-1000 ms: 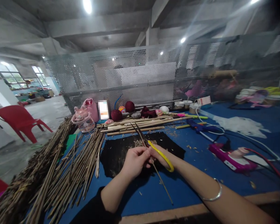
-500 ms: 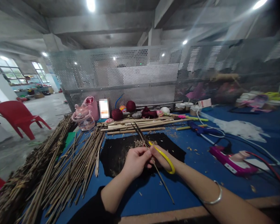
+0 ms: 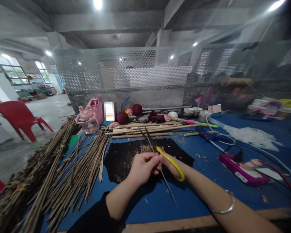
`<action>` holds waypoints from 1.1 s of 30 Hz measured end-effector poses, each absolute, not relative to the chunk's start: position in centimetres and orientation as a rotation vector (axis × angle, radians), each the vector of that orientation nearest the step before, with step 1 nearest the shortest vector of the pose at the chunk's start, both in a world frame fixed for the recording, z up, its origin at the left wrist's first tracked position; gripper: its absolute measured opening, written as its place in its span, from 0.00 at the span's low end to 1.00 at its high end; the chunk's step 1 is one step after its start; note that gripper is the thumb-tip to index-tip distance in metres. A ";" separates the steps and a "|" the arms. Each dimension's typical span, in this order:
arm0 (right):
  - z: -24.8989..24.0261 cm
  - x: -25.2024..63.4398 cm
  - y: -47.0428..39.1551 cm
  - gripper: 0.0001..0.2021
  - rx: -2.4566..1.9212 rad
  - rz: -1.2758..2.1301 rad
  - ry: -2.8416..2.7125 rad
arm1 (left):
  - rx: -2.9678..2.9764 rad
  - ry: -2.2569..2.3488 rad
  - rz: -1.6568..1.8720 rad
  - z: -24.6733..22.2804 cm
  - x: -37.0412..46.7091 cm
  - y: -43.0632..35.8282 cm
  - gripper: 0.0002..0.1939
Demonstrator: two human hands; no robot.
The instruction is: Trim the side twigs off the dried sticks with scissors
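My left hand pinches a thin brown stick, whose near end slants down toward the table's front edge. In my right hand is a pair of scissors with yellow handles. Their dark blades point away from me and stand a little apart. Both hands meet at the fingertips, so the exact grip on the stick is partly hidden. Below them lies a black cloth strewn with small wood shavings.
Many thin sticks lie at the left, beside a thicker bundle of twigs. Peeled sticks and dark red yarn balls line the back. A purple power strip and cables lie right, near a blue glue gun.
The scissor blades stand slightly wider apart. The stick's near end has shifted a little left and up. Both hands stay together above the cloth.
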State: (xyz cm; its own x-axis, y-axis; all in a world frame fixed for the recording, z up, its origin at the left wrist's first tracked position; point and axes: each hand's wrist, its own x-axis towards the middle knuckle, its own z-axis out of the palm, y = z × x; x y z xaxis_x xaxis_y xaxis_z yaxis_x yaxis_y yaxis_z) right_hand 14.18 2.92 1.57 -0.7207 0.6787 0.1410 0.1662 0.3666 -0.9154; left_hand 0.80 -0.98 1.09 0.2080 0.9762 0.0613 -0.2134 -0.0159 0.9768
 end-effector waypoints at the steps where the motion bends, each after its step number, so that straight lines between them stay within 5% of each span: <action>1: 1.6 14.2 2.9 0.31 -0.725 1.325 -2.125 | 1.179 0.880 1.170 1.1 0.8 -1.0 0.19; 33: 1.1 14.2 3.5 0.28 -0.841 1.381 -2.096 | 1.142 0.901 1.211 0.8 0.4 -0.6 0.18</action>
State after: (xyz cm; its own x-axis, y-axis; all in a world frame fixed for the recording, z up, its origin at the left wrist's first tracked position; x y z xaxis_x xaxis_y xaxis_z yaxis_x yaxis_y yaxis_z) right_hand 14.18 3.50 1.06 -0.6905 0.7205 0.0641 0.2250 0.2982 -0.9276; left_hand 0.45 -0.61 0.78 0.1627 0.9851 0.0567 -0.2291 -0.0182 0.9732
